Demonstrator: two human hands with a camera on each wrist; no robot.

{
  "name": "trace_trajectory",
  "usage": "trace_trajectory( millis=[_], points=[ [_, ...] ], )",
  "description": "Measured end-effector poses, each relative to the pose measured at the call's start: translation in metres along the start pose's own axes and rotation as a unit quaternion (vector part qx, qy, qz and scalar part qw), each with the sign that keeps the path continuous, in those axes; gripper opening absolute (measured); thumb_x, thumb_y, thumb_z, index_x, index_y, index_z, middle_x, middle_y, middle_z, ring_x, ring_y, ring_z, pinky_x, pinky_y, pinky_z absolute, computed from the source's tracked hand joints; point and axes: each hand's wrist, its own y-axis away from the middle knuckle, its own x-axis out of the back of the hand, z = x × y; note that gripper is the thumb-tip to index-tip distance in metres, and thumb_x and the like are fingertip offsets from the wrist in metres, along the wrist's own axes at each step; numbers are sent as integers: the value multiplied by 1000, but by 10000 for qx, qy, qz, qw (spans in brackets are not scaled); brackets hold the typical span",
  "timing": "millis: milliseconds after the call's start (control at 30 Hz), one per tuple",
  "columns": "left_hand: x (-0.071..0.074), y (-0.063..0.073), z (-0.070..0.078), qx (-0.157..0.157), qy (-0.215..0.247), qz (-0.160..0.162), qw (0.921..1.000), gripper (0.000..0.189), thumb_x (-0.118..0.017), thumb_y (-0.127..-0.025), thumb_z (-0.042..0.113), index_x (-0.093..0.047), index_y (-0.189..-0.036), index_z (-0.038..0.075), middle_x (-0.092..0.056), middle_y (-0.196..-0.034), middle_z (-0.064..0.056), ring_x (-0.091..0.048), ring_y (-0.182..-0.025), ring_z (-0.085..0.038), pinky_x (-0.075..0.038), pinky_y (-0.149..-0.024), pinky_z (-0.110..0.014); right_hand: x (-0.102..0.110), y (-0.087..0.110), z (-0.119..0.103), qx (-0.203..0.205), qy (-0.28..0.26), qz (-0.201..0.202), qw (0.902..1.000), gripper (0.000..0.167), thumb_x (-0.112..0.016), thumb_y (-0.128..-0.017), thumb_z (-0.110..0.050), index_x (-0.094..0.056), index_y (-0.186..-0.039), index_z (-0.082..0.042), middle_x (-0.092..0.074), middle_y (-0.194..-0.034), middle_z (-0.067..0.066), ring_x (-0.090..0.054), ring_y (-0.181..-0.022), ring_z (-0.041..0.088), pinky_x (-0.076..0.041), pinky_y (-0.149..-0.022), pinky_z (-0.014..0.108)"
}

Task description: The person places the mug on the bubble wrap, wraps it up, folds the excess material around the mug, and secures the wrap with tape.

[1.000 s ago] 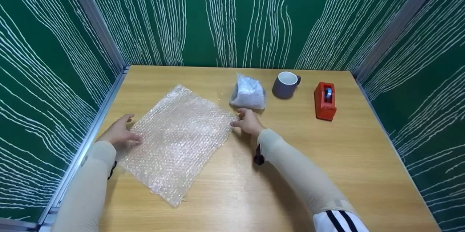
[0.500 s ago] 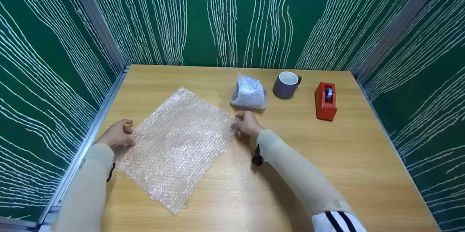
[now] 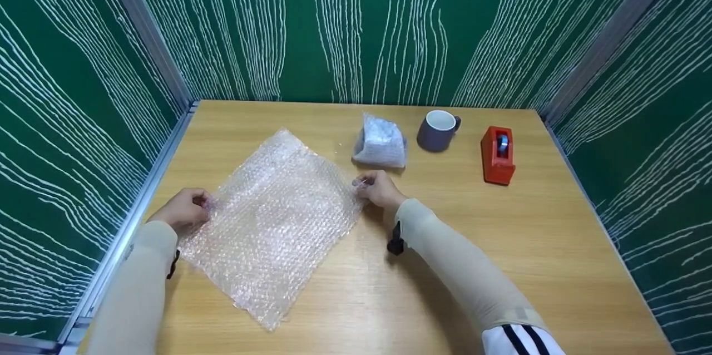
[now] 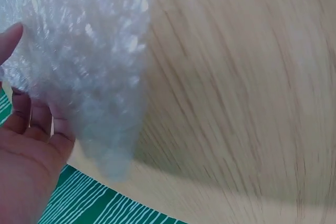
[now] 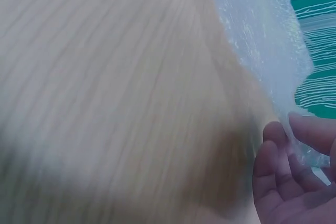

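Observation:
A clear sheet of bubble wrap [image 3: 272,221] spreads slantwise over the left part of the wooden table, one corner pointing toward the person. My left hand [image 3: 183,209] pinches its left edge, fingers curled under the sheet and thumb above in the left wrist view, where the bubble wrap [image 4: 100,51] hangs past the fingers. At the right corner my right hand [image 3: 380,189] pinches the sheet between thumb and fingers. In the right wrist view that corner of the bubble wrap [image 5: 262,40] runs into the grip of the right hand [image 5: 294,171].
Behind the right hand sits a bundle wrapped in bubble wrap [image 3: 381,142]. A grey mug [image 3: 436,133] with a white inside stands to its right. Farther right is a red tape dispenser [image 3: 498,156]. Green panels with white lines [image 3: 322,26] enclose the table [image 3: 445,221].
The left hand has gone from spread fingers beside the sheet to pinching its left edge. The right hand has closed on the right corner. The sheet has shifted slightly toward the person.

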Motion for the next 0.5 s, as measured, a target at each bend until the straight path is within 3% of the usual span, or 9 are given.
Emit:
trace_trajectory(
  millis=[133, 333, 500],
  points=[
    [0, 0, 3, -402, 60, 180, 9990, 24, -65, -92, -7, -60, -115, -4, -57, -110, -11, -51, -106, -27, -45, -87, -32, 7, 4, -2, 95, -252, -127, 9996, 14, -74, -91, 12, -72, -101, 2, -63, -87, -3, -60, -80, 9, -55, -66, 18],
    [0, -3, 12, -842, 101, 391, 9956, 24, -62, -97, -8, -62, -121, -8, -65, -111, -15, -57, -98, -19, -52, -80, -23, 21, 12, -1, 298, -595, -647, 9957, 20, -68, -90, 19, -62, -88, 0, -60, -82, -1, -59, -75, 10, -53, -64, 19],
    [2, -6, 27, -886, -57, 441, 9951, 20, -61, -100, -5, -65, -120, -4, -66, -118, -15, -58, -107, -23, -52, -89, -27, 37, 18, 0, 389, -154, -903, 9950, 15, -63, -85, 19, -61, -90, 5, -58, -79, -2, -57, -71, 9, -51, -61, 18]
  ],
)
